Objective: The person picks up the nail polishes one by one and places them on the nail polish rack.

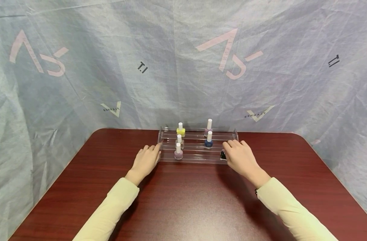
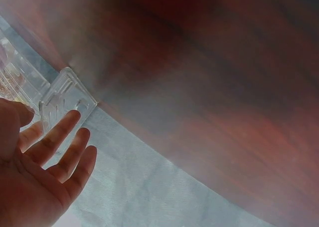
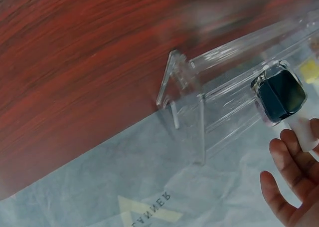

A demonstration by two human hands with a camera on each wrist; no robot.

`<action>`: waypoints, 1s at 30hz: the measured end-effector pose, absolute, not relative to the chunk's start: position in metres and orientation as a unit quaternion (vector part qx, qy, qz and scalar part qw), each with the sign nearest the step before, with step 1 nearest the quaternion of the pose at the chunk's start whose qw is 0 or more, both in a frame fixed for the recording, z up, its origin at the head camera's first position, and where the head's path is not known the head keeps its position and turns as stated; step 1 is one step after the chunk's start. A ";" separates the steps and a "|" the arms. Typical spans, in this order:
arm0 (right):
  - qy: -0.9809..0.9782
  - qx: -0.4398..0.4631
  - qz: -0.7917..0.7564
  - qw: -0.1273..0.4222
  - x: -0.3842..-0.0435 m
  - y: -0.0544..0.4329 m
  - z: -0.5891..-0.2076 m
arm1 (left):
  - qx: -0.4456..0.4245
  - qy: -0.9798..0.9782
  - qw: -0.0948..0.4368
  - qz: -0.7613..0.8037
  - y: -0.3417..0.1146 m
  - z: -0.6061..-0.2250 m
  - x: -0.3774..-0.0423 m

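A clear acrylic tiered rack (image 1: 198, 162) stands at the table's far side with nail polish bottles on it. The left hand (image 1: 146, 160) is at the rack's left end, its fingers (image 2: 75, 154) extended beside the clear end panel (image 2: 67, 95). My right hand (image 1: 239, 156) pinches the white cap (image 3: 300, 132) of a dark nail polish bottle (image 3: 281, 93) over the lowest tier's right part. The left column has a yellow bottle (image 1: 180, 132), a clear-looking bottle (image 1: 179, 144) and a lilac bottle (image 1: 178, 154). Further right are a mauve bottle (image 1: 207, 131) and a blue bottle (image 1: 208, 143).
The dark red wooden table (image 1: 189, 201) reaches from the rack to the front. Right behind its back edge hangs a grey printed cloth (image 1: 183, 77), which also runs along both sides.
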State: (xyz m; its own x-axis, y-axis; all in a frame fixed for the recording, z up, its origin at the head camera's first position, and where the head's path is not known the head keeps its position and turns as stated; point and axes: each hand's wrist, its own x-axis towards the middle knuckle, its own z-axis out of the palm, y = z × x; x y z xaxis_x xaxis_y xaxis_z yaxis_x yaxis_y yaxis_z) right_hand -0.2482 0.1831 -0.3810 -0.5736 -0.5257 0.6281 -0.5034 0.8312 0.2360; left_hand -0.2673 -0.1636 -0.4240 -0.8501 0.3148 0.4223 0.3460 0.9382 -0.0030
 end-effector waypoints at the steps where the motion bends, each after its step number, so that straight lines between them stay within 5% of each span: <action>1: -0.887 0.290 -0.015 0.359 -0.249 0.181 -0.382 | -0.172 -0.961 0.214 -0.036 -0.164 -0.424 -0.267; 30: -0.870 0.324 -0.002 0.372 -0.262 0.143 -0.386 | -0.166 -0.964 0.206 -0.040 -0.164 -0.424 -0.268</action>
